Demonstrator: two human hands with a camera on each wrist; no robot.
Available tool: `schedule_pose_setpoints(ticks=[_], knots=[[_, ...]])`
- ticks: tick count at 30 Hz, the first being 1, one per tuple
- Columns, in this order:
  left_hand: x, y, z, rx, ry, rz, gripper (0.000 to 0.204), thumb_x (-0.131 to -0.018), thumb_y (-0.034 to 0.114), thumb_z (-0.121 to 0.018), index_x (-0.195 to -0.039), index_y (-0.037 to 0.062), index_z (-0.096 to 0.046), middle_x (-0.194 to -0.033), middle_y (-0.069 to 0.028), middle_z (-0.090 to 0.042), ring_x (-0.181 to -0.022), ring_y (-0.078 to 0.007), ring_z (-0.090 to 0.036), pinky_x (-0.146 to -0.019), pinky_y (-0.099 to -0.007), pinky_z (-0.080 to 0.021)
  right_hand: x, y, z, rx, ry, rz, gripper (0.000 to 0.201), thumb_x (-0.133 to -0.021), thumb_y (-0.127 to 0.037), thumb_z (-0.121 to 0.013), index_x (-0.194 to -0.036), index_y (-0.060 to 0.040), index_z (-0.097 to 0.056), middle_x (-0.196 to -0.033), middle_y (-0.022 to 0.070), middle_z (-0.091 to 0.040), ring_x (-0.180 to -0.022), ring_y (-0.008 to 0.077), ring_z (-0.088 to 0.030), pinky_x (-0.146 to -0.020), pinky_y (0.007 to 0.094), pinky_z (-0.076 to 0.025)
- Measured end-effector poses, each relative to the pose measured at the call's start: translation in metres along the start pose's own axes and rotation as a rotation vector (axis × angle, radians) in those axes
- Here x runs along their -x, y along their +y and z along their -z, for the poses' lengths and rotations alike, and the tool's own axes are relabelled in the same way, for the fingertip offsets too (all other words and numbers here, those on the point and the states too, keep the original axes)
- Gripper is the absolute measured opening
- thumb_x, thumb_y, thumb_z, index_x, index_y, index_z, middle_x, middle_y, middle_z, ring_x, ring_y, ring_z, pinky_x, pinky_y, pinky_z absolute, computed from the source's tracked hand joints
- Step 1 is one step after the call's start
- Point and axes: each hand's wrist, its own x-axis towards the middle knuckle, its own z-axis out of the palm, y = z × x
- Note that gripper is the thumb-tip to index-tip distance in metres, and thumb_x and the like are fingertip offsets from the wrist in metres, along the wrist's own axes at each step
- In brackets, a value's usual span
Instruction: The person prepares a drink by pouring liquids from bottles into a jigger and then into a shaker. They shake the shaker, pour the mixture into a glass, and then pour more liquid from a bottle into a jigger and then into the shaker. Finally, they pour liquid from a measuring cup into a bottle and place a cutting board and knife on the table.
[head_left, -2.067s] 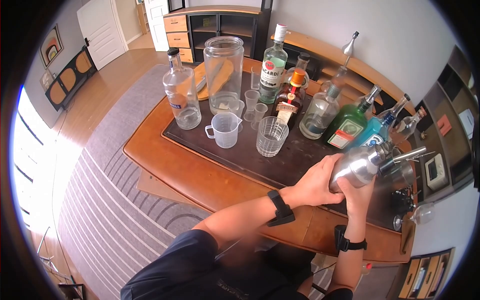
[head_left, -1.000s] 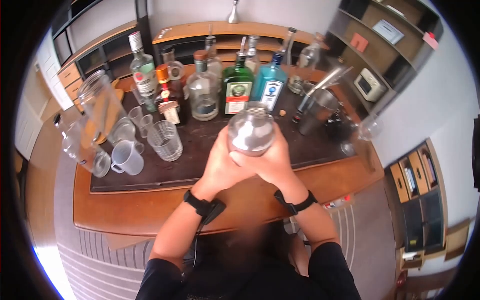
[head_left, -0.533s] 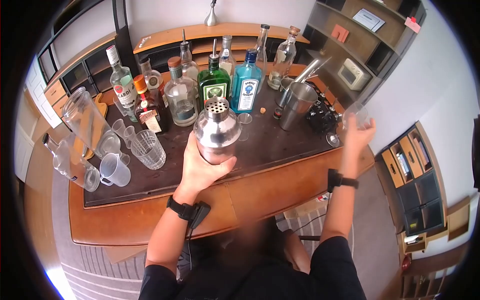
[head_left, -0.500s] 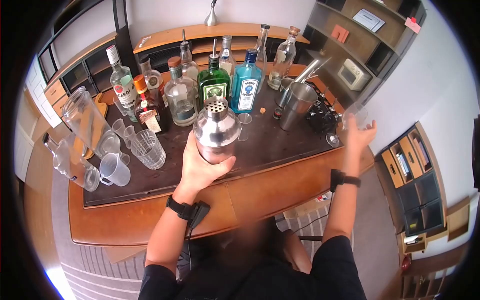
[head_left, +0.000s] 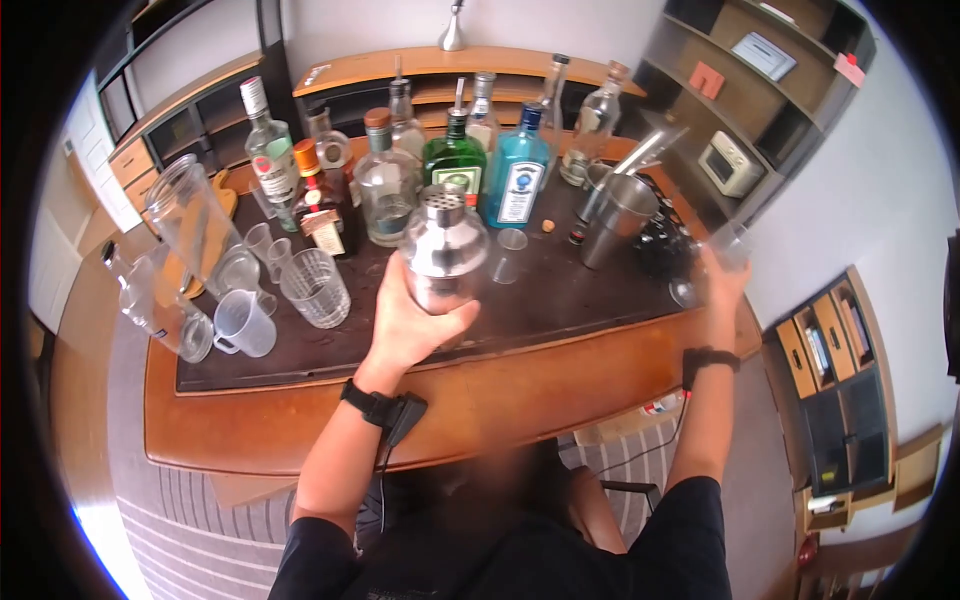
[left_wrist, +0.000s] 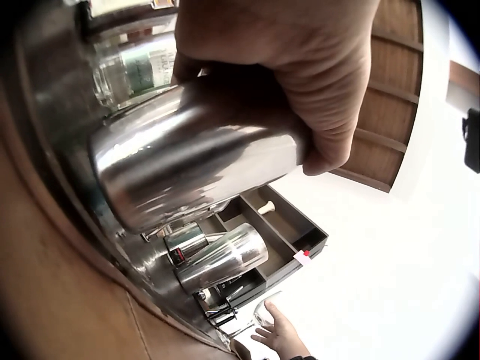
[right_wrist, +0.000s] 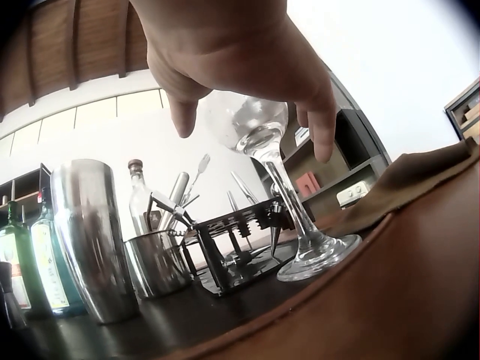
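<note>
In the head view my left hand point(head_left: 410, 325) grips the body of a metal shaker point(head_left: 445, 255), strainer top uncovered, above the dark mat. The left wrist view shows the hand point(left_wrist: 277, 52) wrapped round the shaker's steel body point(left_wrist: 187, 154). At the table's right end, my right hand point(head_left: 725, 285) is at the bowl of a stemmed glass point(head_left: 733, 240). The right wrist view has that hand point(right_wrist: 240, 52) above the glass point(right_wrist: 289, 191), thumb and fingers spread either side of the bowl; the foot rests on the table.
Several bottles, including a blue one point(head_left: 518, 175), line the mat's back. Left stand a cut-glass tumbler point(head_left: 316, 290), a plastic jug point(head_left: 245, 325) and a large jar point(head_left: 195, 220). A small clear cup point(head_left: 509, 257), metal tin point(head_left: 620, 218) and black tool rack point(head_left: 660, 242) lie rightward.
Since the earliest frame, the shaker has gone from both hands to my left hand alone, and its cap is off. My right hand has moved right to the stemmed glass. The view has turned.
</note>
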Motion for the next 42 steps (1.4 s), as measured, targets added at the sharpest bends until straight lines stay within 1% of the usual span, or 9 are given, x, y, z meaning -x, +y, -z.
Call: schedule_pose_setpoints(ticks=[2, 8, 11, 14, 20, 24, 29, 35, 42], knots=[[-0.001, -0.001, -0.002, 0.016, 0.002, -0.002, 0.078, -0.066, 0.016, -0.089, -0.130, -0.0017, -0.048, -0.118, -0.0105, -0.062, -0.108, -0.0171, -0.060, -0.095, -0.0341, -0.052, -0.017, 0.032, 0.003, -0.069, -0.023, -0.014, 0.105, -0.069, -0.035, -0.096, -0.141, 0.0160, -0.038, -0.135, 0.0239, -0.056, -0.122, 0.0295, -0.057, -0.106, 0.0390, -0.045], [0.001, 0.006, 0.006, -0.223, -0.011, -0.036, 0.095, -0.064, 0.028, -0.090, -0.138, -0.0061, -0.043, -0.125, -0.0168, -0.059, -0.117, -0.0238, -0.059, -0.102, -0.0371, -0.048, -0.002, 0.001, 0.016, 0.254, 0.239, 0.293, 0.106, -0.072, -0.051, -0.090, -0.139, 0.0161, -0.044, -0.136, 0.0312, -0.055, -0.126, 0.0376, -0.053, -0.111, 0.0460, -0.040], [0.002, 0.000, 0.005, -0.057, 0.000, -0.002, 0.097, -0.063, 0.029, -0.090, -0.141, -0.0045, -0.042, -0.128, -0.0191, -0.059, -0.120, -0.0283, -0.060, -0.104, -0.0383, -0.047, -0.005, 0.007, 0.011, 0.413, 0.317, 0.323, 0.105, -0.074, -0.055, -0.086, -0.142, 0.0125, -0.044, -0.133, 0.0299, -0.055, -0.124, 0.0389, -0.054, -0.109, 0.0452, -0.041], [0.002, -0.002, 0.006, -0.174, 0.010, -0.046, 0.099, -0.062, 0.031, -0.089, -0.143, -0.0012, -0.042, -0.131, -0.0200, -0.058, -0.122, -0.0327, -0.060, -0.105, -0.0399, -0.047, 0.017, -0.015, -0.001, 0.374, 0.341, 0.448, 0.068, -0.089, -0.042, -0.078, -0.136, 0.0022, -0.057, -0.122, 0.0182, -0.064, -0.110, 0.0295, -0.062, -0.095, 0.0411, -0.049], [0.001, -0.024, 0.002, -0.070, -0.042, -0.051, 0.101, -0.064, 0.033, -0.087, -0.144, -0.0029, -0.037, -0.133, -0.0243, -0.053, -0.125, -0.0380, -0.055, -0.106, -0.0425, -0.045, 0.092, -0.076, -0.034, -0.149, -0.375, 0.370, 0.025, -0.101, -0.017, -0.065, -0.121, -0.0035, -0.067, -0.097, 0.0008, -0.063, -0.089, 0.0077, -0.056, -0.077, 0.0241, -0.047], [0.002, -0.029, -0.002, -0.048, -0.048, -0.115, 0.101, -0.065, 0.034, -0.087, -0.144, -0.0034, -0.037, -0.131, -0.0250, -0.053, -0.123, -0.0392, -0.055, -0.106, -0.0436, -0.045, 0.175, -0.158, -0.062, -0.312, -0.975, 0.154, 0.045, -0.094, -0.015, -0.072, -0.134, -0.0034, -0.057, -0.112, 0.0051, -0.059, -0.093, 0.0102, -0.055, -0.080, 0.0253, -0.048], [0.002, -0.030, -0.004, -0.220, -0.048, -0.174, 0.102, -0.064, 0.034, -0.088, -0.144, -0.0042, -0.037, -0.131, -0.0258, -0.053, -0.123, -0.0406, -0.054, -0.106, -0.0438, -0.045, 0.233, -0.197, -0.106, -0.420, -1.194, 0.168, 0.098, -0.077, -0.022, -0.085, -0.155, -0.0041, -0.028, -0.143, 0.0118, -0.046, -0.133, 0.0243, -0.048, -0.103, 0.0385, -0.047], [0.001, -0.022, 0.004, -0.242, -0.168, -0.210, 0.105, -0.067, 0.033, -0.088, -0.148, -0.0050, -0.033, -0.134, -0.0268, -0.051, -0.126, -0.0396, -0.052, -0.109, -0.0436, -0.043, 0.246, -0.195, -0.136, -0.533, -1.055, 0.101, 0.079, -0.075, -0.016, -0.087, -0.140, -0.0025, -0.044, -0.126, 0.0086, -0.059, -0.116, 0.0192, -0.058, -0.100, 0.0354, -0.048], [0.000, 0.018, 0.043, -0.383, -0.301, -0.195, 0.109, -0.071, 0.033, -0.087, -0.153, -0.0056, -0.027, -0.135, -0.0274, -0.048, -0.127, -0.0372, -0.051, -0.111, -0.0432, -0.040, 0.241, -0.186, -0.142, -0.521, -1.003, 0.136, 0.087, -0.065, -0.012, -0.091, -0.140, -0.0030, -0.048, -0.125, 0.0092, -0.065, -0.111, 0.0207, -0.066, -0.095, 0.0358, -0.054]])
